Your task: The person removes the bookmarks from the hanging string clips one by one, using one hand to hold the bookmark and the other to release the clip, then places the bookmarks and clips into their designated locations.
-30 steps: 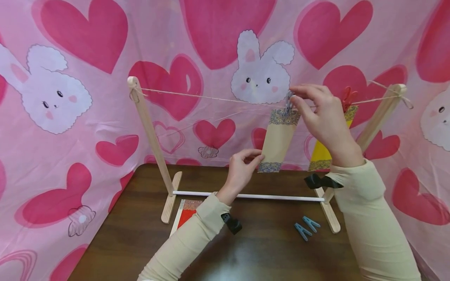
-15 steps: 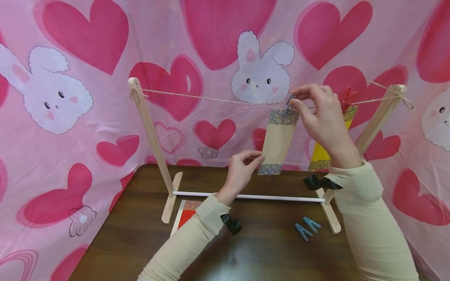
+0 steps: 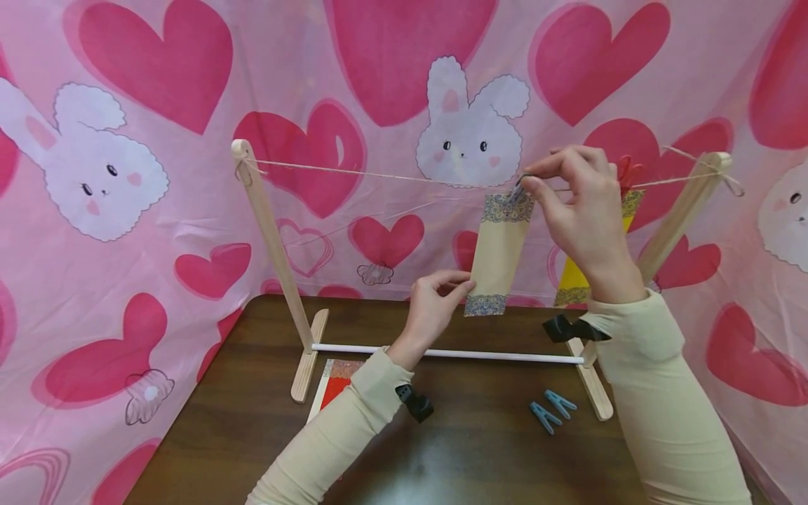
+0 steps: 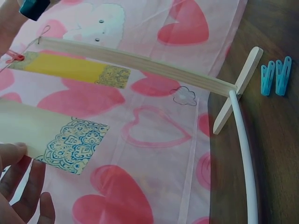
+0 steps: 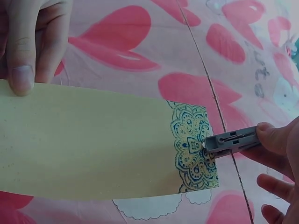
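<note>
A cream paper card (image 3: 499, 256) with blue patterned bands at both ends hangs at the string (image 3: 353, 172). My left hand (image 3: 435, 305) pinches its left edge low down, thumb on the face in the left wrist view. My right hand (image 3: 583, 217) pinches the handle end of a grey clothespin (image 5: 231, 142). Its jaws lie over the card's top band, and the string crosses the pin between the card and my fingertips. To the right, a red clothespin (image 3: 626, 175) holds a yellow card (image 3: 573, 273) on the string, partly hidden behind my right hand.
The string runs between two wooden posts (image 3: 271, 238), joined low down by a white rod (image 3: 492, 355). Two blue clothespins (image 3: 552, 410) lie on the brown table (image 3: 467, 449) at right. A red and cream card (image 3: 334, 386) lies partly under my left forearm.
The cream card's lower end has dropped slightly. The grey clothespin leans more toward the right, its handle end a little lower in my right hand. My left hand keeps its hold almost unmoved.
</note>
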A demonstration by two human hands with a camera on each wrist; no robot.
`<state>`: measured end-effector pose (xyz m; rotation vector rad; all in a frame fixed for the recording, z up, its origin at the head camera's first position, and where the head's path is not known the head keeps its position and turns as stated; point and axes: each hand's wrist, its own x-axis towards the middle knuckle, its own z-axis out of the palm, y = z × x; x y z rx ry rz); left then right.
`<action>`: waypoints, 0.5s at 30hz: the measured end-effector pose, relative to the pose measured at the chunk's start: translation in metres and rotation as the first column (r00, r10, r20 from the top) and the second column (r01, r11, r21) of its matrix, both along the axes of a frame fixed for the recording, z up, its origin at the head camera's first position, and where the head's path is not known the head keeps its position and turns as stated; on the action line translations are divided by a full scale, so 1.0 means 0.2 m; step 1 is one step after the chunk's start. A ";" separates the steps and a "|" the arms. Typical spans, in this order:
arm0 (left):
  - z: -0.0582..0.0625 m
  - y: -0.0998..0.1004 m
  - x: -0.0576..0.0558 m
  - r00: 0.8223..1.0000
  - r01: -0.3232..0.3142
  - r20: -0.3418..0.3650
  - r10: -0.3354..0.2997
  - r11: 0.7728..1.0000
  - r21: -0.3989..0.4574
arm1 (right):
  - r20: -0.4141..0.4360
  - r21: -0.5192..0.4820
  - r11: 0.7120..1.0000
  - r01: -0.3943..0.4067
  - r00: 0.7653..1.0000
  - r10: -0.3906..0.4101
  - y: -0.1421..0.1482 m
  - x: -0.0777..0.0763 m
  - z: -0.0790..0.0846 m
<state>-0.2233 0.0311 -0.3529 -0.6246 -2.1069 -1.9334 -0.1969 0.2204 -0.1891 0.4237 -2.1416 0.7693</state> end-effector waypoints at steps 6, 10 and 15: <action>0.00 0.00 0.01 1.000 0.005 0.010 -0.005 1.000 0.010 | -0.059 0.005 1.000 -0.022 0.998 0.022 -0.01 0.00 0.00; 0.00 0.00 0.01 1.000 0.012 0.010 -0.012 1.000 0.011 | -0.079 -0.001 1.000 -0.030 0.996 0.030 -0.01 0.00 0.00; -0.01 0.00 0.00 1.000 0.008 -0.011 -0.009 1.000 -0.005 | -0.093 -0.005 1.000 -0.031 0.995 0.030 -0.02 0.00 0.00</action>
